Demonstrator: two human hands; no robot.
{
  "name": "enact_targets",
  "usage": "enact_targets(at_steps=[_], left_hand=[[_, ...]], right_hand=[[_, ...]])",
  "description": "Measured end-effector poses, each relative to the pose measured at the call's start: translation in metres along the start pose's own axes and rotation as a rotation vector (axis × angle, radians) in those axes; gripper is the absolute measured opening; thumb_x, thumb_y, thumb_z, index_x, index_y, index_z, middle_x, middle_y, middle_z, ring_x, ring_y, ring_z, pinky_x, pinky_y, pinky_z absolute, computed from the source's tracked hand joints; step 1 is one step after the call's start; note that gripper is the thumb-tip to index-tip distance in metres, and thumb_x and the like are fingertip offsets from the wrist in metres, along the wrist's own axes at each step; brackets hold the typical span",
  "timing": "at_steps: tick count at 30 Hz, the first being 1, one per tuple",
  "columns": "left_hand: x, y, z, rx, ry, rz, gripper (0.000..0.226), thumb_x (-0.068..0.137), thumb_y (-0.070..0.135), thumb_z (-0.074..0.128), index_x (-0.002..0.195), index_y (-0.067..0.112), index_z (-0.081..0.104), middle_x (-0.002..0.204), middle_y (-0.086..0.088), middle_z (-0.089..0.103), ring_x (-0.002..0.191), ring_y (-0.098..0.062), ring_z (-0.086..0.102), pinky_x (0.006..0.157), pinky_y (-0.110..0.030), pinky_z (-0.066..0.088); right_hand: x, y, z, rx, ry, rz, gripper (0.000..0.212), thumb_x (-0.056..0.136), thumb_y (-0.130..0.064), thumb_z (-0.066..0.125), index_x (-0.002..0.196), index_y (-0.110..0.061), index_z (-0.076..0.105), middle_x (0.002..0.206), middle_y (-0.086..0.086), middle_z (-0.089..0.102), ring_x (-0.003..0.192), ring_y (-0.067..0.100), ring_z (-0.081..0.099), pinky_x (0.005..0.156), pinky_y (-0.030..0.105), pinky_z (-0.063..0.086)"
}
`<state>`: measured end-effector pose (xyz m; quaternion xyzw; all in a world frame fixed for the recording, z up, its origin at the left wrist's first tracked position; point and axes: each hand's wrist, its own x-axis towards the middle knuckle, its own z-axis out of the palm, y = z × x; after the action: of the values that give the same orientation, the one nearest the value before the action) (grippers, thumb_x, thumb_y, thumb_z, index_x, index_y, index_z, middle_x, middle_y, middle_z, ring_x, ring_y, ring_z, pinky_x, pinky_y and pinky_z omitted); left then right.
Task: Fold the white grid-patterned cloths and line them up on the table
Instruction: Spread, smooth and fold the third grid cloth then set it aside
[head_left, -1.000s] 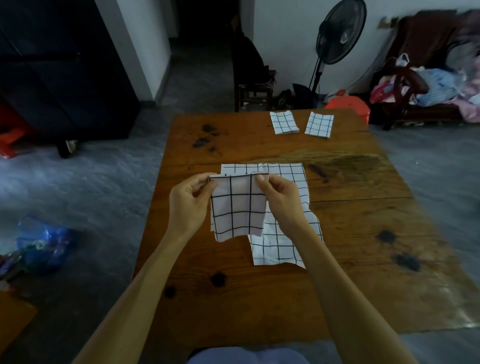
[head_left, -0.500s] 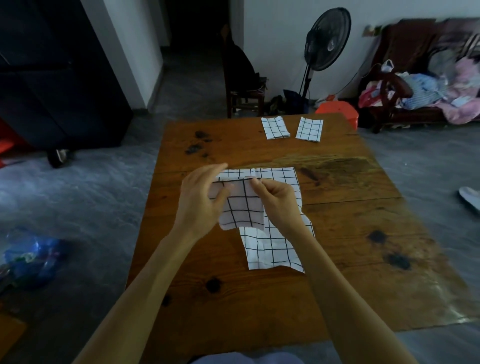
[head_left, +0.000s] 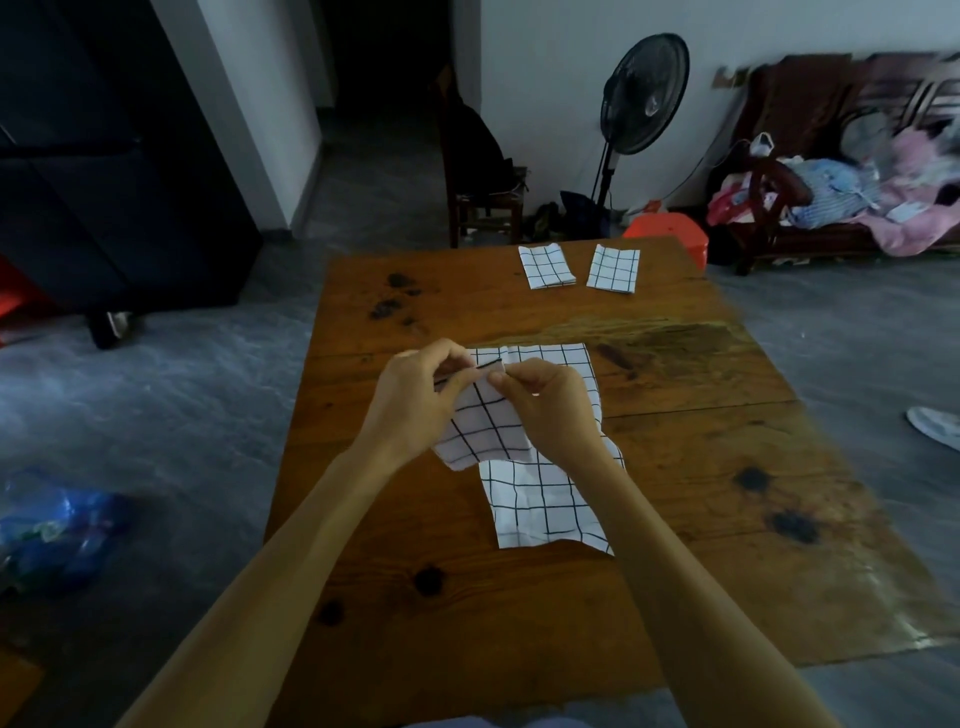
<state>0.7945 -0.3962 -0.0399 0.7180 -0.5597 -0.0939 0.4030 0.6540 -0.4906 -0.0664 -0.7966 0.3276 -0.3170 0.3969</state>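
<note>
hands met over the middle of the wooden table (head_left: 675, 519) when i looked through the head camera. my left hand (head_left: 415, 400) pinched the upper left edge of a folded grid cloth (head_left: 480, 426), fingers curled onto it, and my right hand (head_left: 550, 410) pinched the same top edge just beside it, thumb and fingertips closed on the fabric. that folded cloth hung tilted between the two hands, lifted clear of the wood, its lower edge drooping toward me. under it an unfolded grid cloth (head_left: 545, 499) lay flat and wrinkled on the table, reaching from just beyond my knuckles down toward the near side, partly hidden by the held piece and by my right forearm. at the far edge of the table two finished cloths sat side by side with a narrow gap between them: a left folded cloth (head_left: 546, 266) and a right folded cloth (head_left: 613, 269), both well apart from my hands. past the table stood a black fan (head_left: 641, 96), an orange stool (head_left: 670, 234) just behind the far right corner, and a wooden chair (head_left: 483, 202); a sofa (head_left: 841, 156) heaped with clothes sat at the far right, and a blue bag (head_left: 52, 525) lay on the floor to my left.
</note>
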Motion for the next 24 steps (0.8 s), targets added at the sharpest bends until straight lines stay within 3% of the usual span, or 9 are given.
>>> enact_targets(at_steps=[4,8,11,15,21,24], left_hand=[[0.004,0.002,-0.003,-0.006,-0.074,0.050,0.023,0.089,0.029,0.063,0.111,0.022,0.064,0.094,0.012,0.062,0.088,-0.003,0.059,0.078,-0.023,0.051],[0.007,0.003,-0.006,0.015,-0.012,0.118,0.006,0.089,0.018,0.063,0.092,0.022,0.067,0.084,0.017,0.061,0.081,-0.002,0.060,0.074,-0.020,0.051],[0.010,0.003,-0.012,0.005,0.086,0.082,0.007,0.091,0.017,0.060,0.088,0.022,0.063,0.081,0.018,0.059,0.076,0.001,0.057,0.069,-0.011,0.045],[0.015,-0.001,-0.021,-0.023,0.200,0.033,0.008,0.093,0.014,0.058,0.090,0.011,0.064,0.084,0.008,0.061,0.074,0.001,0.055,0.066,-0.006,0.043],[0.012,-0.008,-0.011,0.006,0.189,0.008,0.008,0.093,0.019,0.059,0.091,0.015,0.065,0.080,0.013,0.061,0.073,-0.006,0.059,0.064,-0.020,0.050],[0.010,-0.016,-0.010,0.014,0.195,0.014,0.005,0.093,0.018,0.058,0.091,0.018,0.063,0.080,0.013,0.060,0.071,-0.006,0.059,0.064,-0.028,0.054]], right_hand=[[0.006,-0.007,-0.002,-0.165,-0.062,-0.131,0.019,0.093,-0.025,0.062,0.093,-0.012,0.075,0.084,0.002,0.068,0.076,0.021,0.061,0.069,0.044,0.051],[0.011,-0.017,0.001,-0.242,-0.075,-0.195,0.019,0.093,-0.028,0.063,0.090,-0.014,0.075,0.086,0.003,0.068,0.076,0.020,0.060,0.068,0.040,0.051],[0.015,-0.015,0.002,-0.235,-0.095,-0.204,0.022,0.093,-0.031,0.062,0.081,-0.017,0.073,0.072,-0.001,0.064,0.065,0.015,0.056,0.060,0.032,0.044],[0.010,0.012,0.006,-0.290,-0.107,-0.090,0.032,0.098,-0.033,0.054,0.068,-0.024,0.052,0.055,-0.012,0.045,0.051,0.003,0.043,0.050,0.024,0.032],[-0.006,0.050,0.011,-0.314,-0.116,-0.051,0.033,0.099,-0.040,0.045,0.083,-0.016,0.063,0.066,-0.005,0.058,0.059,0.016,0.053,0.053,0.032,0.041],[-0.011,0.068,0.005,-0.423,-0.217,0.003,0.032,0.101,-0.036,0.045,0.087,-0.014,0.063,0.070,-0.003,0.063,0.061,0.016,0.057,0.055,0.034,0.047]])
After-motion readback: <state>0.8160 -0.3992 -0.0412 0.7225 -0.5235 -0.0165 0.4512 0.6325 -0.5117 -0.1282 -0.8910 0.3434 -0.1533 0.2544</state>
